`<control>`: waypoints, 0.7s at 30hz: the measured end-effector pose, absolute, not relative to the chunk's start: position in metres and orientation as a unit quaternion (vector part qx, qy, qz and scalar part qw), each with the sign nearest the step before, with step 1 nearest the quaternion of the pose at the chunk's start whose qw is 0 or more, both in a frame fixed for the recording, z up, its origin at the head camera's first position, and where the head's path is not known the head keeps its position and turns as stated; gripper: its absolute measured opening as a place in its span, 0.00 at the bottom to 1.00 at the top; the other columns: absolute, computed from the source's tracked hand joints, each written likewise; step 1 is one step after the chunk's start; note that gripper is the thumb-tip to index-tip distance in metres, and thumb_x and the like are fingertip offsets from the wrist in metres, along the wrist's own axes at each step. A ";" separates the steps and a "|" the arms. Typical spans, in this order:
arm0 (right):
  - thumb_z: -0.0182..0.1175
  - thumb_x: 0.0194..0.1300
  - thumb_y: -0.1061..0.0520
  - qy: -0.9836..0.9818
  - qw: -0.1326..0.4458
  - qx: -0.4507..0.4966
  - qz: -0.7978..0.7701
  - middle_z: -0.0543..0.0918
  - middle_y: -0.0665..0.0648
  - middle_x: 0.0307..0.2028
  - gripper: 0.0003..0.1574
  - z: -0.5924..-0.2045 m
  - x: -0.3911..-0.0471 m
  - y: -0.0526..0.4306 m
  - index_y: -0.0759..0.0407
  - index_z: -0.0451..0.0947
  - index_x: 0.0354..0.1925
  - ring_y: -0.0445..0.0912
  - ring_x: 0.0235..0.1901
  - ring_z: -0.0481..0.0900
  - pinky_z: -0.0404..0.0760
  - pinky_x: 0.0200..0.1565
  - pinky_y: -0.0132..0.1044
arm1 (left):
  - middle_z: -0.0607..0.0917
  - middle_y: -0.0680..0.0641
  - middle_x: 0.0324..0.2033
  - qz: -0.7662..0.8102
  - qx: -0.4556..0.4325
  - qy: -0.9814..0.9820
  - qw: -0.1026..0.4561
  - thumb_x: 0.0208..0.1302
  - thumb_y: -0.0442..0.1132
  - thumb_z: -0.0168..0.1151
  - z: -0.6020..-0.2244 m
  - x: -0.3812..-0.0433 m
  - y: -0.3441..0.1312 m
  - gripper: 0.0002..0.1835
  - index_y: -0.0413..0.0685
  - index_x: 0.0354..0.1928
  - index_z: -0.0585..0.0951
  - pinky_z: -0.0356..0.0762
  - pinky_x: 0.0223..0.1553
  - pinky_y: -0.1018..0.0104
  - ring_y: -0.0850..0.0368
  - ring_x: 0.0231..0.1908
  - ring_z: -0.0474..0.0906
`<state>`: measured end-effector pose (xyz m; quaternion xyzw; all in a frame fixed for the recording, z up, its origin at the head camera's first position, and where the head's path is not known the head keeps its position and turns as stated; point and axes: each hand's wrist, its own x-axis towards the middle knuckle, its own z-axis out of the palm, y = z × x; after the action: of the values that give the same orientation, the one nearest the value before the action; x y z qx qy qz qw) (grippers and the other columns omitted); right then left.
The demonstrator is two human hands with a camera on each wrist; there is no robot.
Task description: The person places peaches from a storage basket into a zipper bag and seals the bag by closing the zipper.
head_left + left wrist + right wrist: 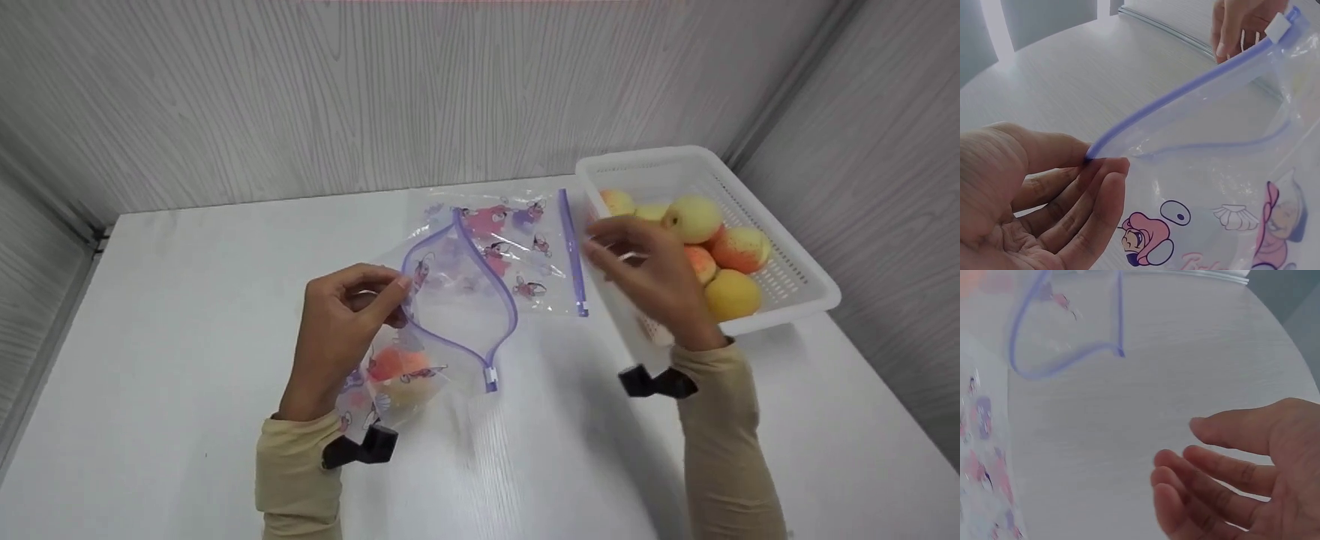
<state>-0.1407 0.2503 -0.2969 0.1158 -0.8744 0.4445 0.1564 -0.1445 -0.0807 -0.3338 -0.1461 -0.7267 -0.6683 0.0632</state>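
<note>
My left hand (341, 330) pinches the purple zip edge of a clear printed zip bag (457, 300) between thumb and fingers. The bag's mouth gapes wide, and a white slider (490, 375) sits at the near end of the zip. Inside the bag shows a red-and-yellow fruit (397, 364), seen through the plastic. My right hand (652, 270) hovers by the left side of a white basket (795, 296), overlapping it in the head view. Nothing lies between its loosely bent fingers (1207, 424) in the right wrist view.
Several yellow and red fruits (694, 217) fill part of the basket at the back right. A second printed zip bag (540, 255) lies flat behind the first, its purple zip beside the basket. Grey wood-grain panels (375, 97) bound the white table (187, 300).
</note>
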 end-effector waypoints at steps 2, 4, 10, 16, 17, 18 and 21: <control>0.63 0.62 0.56 -0.863 0.201 0.096 0.454 0.83 0.58 0.38 0.16 -0.283 -0.147 0.273 0.63 0.80 0.47 0.46 0.33 0.80 0.81 0.32 0.28 | 0.84 0.44 0.30 -0.668 -0.143 -0.728 0.061 0.61 0.40 0.65 -0.334 -0.145 -0.082 0.09 0.41 0.38 0.85 0.84 0.33 0.60 0.49 0.25 0.82; 0.64 0.62 0.55 -0.856 0.231 0.070 0.457 0.82 0.59 0.41 0.17 -0.273 -0.157 0.297 0.62 0.79 0.48 0.47 0.36 0.80 0.81 0.32 0.28 | 0.84 0.44 0.30 -0.668 -0.145 -0.728 0.059 0.61 0.39 0.65 -0.334 -0.145 -0.082 0.09 0.41 0.39 0.84 0.84 0.34 0.60 0.49 0.25 0.82; 0.62 0.63 0.51 -0.922 0.181 -0.029 0.340 0.76 0.64 0.55 0.30 -0.269 -0.200 0.355 0.60 0.71 0.60 0.54 0.51 0.76 0.80 0.49 0.43 | 0.84 0.44 0.30 -0.663 -0.150 -0.731 0.051 0.61 0.40 0.65 -0.333 -0.144 -0.084 0.09 0.41 0.39 0.84 0.84 0.34 0.61 0.50 0.25 0.82; 0.64 0.59 0.59 -0.978 0.072 -0.040 0.191 0.60 0.72 0.65 0.46 -0.286 -0.231 0.389 0.65 0.54 0.69 0.67 0.65 0.56 0.58 0.63 0.64 | 0.83 0.43 0.28 -0.673 -0.167 -0.720 0.045 0.61 0.40 0.65 -0.332 -0.143 -0.082 0.09 0.41 0.38 0.84 0.84 0.33 0.59 0.48 0.24 0.82; 0.65 0.58 0.59 -0.983 0.050 -0.037 0.173 0.57 0.73 0.67 0.49 -0.288 -0.234 0.393 0.65 0.51 0.70 0.68 0.66 0.53 0.55 0.63 0.65 | 0.83 0.43 0.28 -0.674 -0.169 -0.718 0.042 0.61 0.39 0.65 -0.331 -0.143 -0.082 0.09 0.41 0.37 0.84 0.84 0.32 0.59 0.48 0.24 0.82; 0.66 0.57 0.59 -0.986 0.026 -0.037 0.160 0.53 0.74 0.68 0.52 -0.291 -0.237 0.396 0.63 0.48 0.72 0.69 0.67 0.50 0.54 0.63 0.66 | 0.83 0.43 0.28 -0.674 -0.167 -0.719 0.039 0.61 0.39 0.65 -0.330 -0.142 -0.081 0.08 0.41 0.37 0.84 0.84 0.32 0.60 0.49 0.24 0.82; 0.66 0.57 0.57 -0.988 -0.046 -0.039 0.144 0.42 0.76 0.70 0.59 -0.298 -0.242 0.404 0.59 0.40 0.74 0.71 0.68 0.43 0.50 0.63 0.69 | 0.83 0.43 0.29 -0.672 -0.162 -0.722 0.031 0.61 0.37 0.64 -0.325 -0.140 -0.079 0.08 0.39 0.38 0.84 0.84 0.33 0.61 0.49 0.24 0.82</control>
<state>-0.2425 0.4041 -0.2980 -0.0387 -0.9877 0.1443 -0.0457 -0.1398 -0.0788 -0.3250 -0.1618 -0.7219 -0.6721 0.0315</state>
